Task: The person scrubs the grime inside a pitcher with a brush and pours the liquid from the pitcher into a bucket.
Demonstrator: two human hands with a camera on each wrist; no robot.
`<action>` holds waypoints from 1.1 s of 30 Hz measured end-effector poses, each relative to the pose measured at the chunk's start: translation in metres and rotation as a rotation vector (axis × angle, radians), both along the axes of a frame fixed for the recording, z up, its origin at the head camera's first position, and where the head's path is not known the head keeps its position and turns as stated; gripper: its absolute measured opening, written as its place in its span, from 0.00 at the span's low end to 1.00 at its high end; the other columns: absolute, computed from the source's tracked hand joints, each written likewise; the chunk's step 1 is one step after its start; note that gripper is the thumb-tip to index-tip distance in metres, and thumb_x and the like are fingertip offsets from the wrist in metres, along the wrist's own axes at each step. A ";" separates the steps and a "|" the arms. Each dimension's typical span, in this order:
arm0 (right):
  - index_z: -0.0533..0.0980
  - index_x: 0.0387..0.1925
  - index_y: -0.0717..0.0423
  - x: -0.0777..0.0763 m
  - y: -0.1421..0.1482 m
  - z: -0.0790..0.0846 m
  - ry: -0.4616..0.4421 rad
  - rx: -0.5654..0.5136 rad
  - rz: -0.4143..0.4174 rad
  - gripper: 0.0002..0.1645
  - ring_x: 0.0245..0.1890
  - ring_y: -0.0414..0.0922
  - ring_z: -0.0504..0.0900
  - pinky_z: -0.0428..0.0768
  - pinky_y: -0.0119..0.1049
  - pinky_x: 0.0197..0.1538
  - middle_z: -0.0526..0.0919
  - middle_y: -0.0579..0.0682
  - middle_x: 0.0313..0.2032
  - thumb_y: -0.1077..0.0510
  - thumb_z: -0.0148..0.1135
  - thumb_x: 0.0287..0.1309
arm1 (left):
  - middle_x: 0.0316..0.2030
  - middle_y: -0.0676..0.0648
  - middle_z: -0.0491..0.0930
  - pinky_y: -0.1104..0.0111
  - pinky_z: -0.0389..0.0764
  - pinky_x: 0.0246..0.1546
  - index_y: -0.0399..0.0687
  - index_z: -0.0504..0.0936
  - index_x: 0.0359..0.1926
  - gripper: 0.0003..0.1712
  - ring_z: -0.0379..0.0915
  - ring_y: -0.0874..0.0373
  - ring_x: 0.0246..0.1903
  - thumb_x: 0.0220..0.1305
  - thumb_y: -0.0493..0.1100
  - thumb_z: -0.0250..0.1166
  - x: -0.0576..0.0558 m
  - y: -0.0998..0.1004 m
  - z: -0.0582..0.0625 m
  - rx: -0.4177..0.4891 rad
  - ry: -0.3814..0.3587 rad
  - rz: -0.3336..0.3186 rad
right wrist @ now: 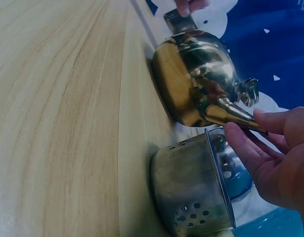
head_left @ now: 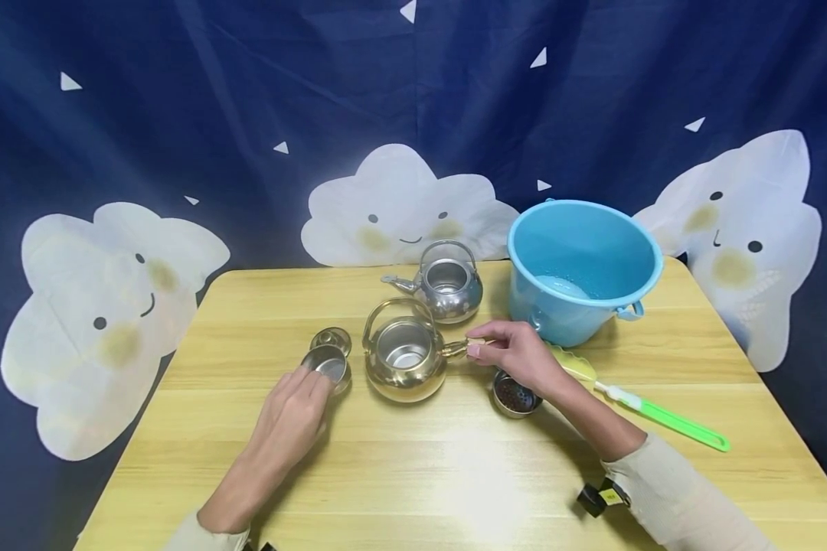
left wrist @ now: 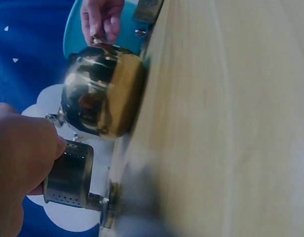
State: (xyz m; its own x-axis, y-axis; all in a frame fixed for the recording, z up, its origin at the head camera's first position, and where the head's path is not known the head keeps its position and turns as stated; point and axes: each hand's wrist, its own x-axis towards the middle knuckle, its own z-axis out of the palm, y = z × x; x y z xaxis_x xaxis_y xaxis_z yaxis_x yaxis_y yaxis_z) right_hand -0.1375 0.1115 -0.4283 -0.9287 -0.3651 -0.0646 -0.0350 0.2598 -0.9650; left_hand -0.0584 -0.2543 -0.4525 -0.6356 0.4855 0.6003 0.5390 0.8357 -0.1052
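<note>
My left hand [head_left: 291, 409] pinches the rim of a small perforated metal strainer basket [left wrist: 70, 173]. Just behind that basket a round teapot lid with a knob [head_left: 332, 337] lies on the table. With thumb and fingers, my right hand [head_left: 517, 352] pinches the spout [right wrist: 231, 114] of a gold teapot [head_left: 406, 379]. The teapot is lidless, its arched handle raised and its spout pointing right. Below the right hand, a second perforated strainer basket [right wrist: 191, 185] stands on the table, with its holed bottom visible inside.
A silver teapot [head_left: 458, 302], also lidless, stands behind the gold one. To its right is a blue bucket [head_left: 558, 325] with some water at the bottom. A brush with a green handle [head_left: 682, 425] and yellow head lies beyond my right forearm. A patterned curtain [head_left: 248, 92] hangs behind the table.
</note>
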 end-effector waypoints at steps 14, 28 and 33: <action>0.79 0.56 0.72 -0.002 0.000 -0.001 0.000 0.008 -0.005 0.22 0.47 0.66 0.89 0.89 0.50 0.51 0.89 0.67 0.46 0.63 0.69 0.64 | 0.20 0.49 0.72 0.69 0.65 0.23 0.45 0.72 0.24 0.12 0.63 0.56 0.25 0.64 0.33 0.50 0.000 -0.006 -0.018 -0.031 -0.045 0.042; 0.80 0.56 0.70 -0.002 0.000 -0.001 0.005 0.024 -0.007 0.22 0.47 0.65 0.89 0.90 0.41 0.49 0.89 0.65 0.46 0.62 0.70 0.64 | 0.24 0.46 0.82 0.68 0.68 0.24 0.43 0.79 0.28 0.07 0.70 0.55 0.27 0.64 0.35 0.60 0.003 -0.002 -0.022 -0.025 -0.090 0.056; 0.80 0.56 0.71 -0.003 0.001 -0.003 0.013 0.026 0.002 0.22 0.46 0.65 0.89 0.90 0.44 0.50 0.89 0.67 0.47 0.62 0.69 0.64 | 0.24 0.46 0.81 0.68 0.71 0.24 0.42 0.79 0.27 0.06 0.71 0.54 0.28 0.62 0.33 0.61 0.002 -0.001 -0.020 -0.038 -0.097 0.053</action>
